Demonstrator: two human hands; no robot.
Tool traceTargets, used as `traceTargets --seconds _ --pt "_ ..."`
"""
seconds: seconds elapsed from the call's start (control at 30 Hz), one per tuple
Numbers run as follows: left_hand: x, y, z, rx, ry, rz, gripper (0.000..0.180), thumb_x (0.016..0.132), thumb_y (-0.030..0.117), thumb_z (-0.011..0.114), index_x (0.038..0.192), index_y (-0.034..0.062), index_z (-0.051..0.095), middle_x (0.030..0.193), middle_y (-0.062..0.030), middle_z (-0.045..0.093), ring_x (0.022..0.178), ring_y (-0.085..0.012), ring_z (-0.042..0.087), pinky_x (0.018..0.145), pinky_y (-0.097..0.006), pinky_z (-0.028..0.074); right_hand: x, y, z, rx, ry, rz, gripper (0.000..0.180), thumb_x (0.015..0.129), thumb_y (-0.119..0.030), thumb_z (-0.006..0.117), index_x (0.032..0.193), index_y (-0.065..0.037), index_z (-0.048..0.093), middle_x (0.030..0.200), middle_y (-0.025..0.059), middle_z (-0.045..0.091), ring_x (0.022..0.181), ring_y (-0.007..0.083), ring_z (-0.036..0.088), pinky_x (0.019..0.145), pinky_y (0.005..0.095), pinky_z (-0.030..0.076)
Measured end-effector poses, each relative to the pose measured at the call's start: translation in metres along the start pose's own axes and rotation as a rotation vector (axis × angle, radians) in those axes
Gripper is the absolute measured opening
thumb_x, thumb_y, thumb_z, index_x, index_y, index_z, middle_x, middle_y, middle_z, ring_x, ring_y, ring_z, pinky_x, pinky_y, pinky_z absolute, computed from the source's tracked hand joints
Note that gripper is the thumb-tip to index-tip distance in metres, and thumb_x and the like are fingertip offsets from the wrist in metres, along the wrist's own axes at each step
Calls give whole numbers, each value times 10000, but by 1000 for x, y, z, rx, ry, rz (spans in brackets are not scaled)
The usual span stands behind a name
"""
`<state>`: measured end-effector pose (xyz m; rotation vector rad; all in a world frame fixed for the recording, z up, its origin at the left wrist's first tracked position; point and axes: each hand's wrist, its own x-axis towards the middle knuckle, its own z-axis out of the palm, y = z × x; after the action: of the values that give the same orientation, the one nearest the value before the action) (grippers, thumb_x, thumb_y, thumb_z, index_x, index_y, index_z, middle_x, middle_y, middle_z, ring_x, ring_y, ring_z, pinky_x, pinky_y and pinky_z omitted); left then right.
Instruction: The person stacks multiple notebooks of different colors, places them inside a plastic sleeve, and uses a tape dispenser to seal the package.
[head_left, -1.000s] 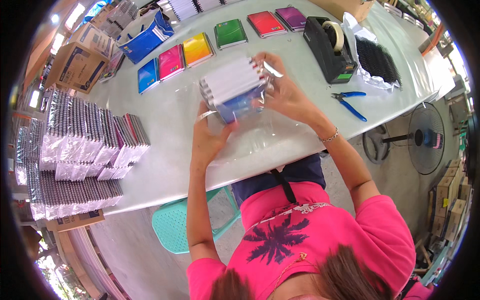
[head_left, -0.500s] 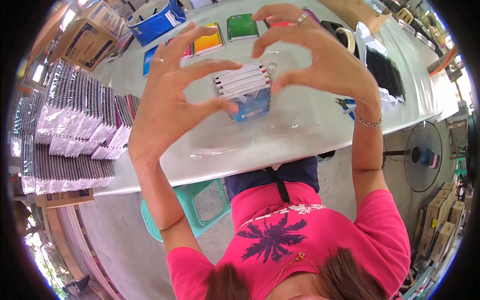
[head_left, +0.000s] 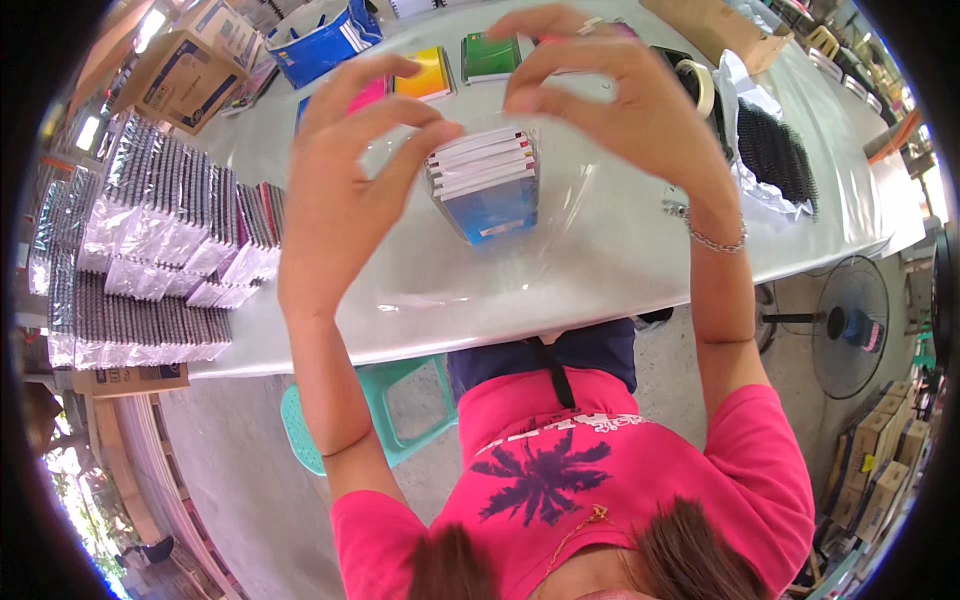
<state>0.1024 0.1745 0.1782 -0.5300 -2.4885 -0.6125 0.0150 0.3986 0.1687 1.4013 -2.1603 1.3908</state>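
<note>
Here both hands raised over the bench (head_left: 600,270). Left hand (head_left: 345,160) and right hand (head_left: 610,90) each pinch the top edge of a clear plastic bag (head_left: 400,150); grip narrow, fingertips closed on film. Stack of notebooks (head_left: 485,185) hangs inside the bag, between and just below both grips, blue cover facing down, tilted
</note>
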Motion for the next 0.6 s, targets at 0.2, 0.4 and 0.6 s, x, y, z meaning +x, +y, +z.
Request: traceTargets --seconds 0.2,0.4,0.6 --pt "-54 -13 27 -306 227 -240 623 622 156 872 1161 73 570 1196 -62 553 1156 -201 505 971 -366 407 -54 36 2 -62 94 45 576 694 -204 818 1204 -84 577 1211 41 576 1177 225 511 991 362 396" --pt "-91 -19 119 -498 455 -358 756 590 138 896 1219 50 485 1185 -70 499 1126 -211 498 960 -379 420 -106 56 55 200 130 249 794 630 -184 859 1325 -135 476 1366 70 454 1310 274 395 1041 403 386" --pt "-74 -11 115 -245 423 -256 588 615 94 867 1132 53 588 1139 -80 531 1088 -221 526 929 -352 443 -94 56 67 67 58 147 822 638 -135 845 1355 -159 443 1415 114 393 1317 308 383 1054 431 386"
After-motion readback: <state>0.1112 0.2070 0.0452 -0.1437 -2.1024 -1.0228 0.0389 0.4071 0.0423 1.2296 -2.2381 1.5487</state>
